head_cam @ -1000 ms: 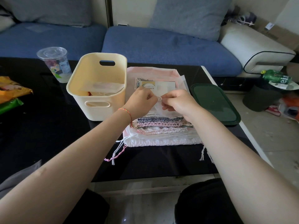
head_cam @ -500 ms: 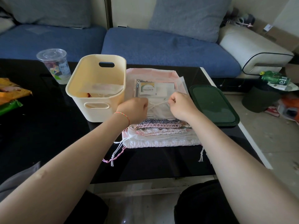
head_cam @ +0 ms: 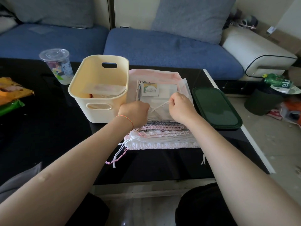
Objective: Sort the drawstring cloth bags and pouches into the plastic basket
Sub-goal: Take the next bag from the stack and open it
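Observation:
A stack of drawstring cloth bags point(head_cam: 162, 137) lies on the black table, white and pink ones at the bottom. On top sits a sheer white pouch point(head_cam: 160, 101) with small packets inside. My left hand point(head_cam: 136, 111) and my right hand point(head_cam: 180, 106) each pinch an end of the pouch's white drawstring point(head_cam: 160, 106), stretched between them. The cream plastic basket point(head_cam: 99, 85) stands just left of the stack and holds a sheer pouch inside.
A dark green lid point(head_cam: 215, 106) lies right of the stack near the table's right edge. A clear plastic cup point(head_cam: 57, 66) stands at the back left, snack packets point(head_cam: 11, 93) at the far left. A blue sofa point(head_cam: 162, 48) runs behind the table.
My hands have moved apart along the drawstring, pulling it taut across the top pouch. One second ago they were close together over the pouch's middle.

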Tool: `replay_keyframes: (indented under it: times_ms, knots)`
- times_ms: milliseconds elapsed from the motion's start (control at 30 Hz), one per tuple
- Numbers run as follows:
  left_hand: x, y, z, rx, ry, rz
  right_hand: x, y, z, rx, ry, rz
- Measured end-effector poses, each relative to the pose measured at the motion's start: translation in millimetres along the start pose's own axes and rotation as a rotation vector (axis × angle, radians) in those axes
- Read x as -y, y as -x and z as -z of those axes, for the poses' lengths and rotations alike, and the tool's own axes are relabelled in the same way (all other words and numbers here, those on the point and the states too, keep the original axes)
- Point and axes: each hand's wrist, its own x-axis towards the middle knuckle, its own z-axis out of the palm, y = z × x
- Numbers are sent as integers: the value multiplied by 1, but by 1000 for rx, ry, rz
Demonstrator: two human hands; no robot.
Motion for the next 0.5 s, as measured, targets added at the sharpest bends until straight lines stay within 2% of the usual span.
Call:
replay_keyframes:
  times_ms: [100,233,367,500]
  knots:
    - [-2,-3,1,-107,180,-63,-4,-1,5,124,-227,-60]
    - [-9,-10,2,-91,299,-258,3,3,14,170,-568,-133]
    - [-10,-14,-6,-167,348,-175,2,6,27,139,-441,-54]
    - [-10,-16,4,-241,569,-32,-7,5,35,156,-367,64]
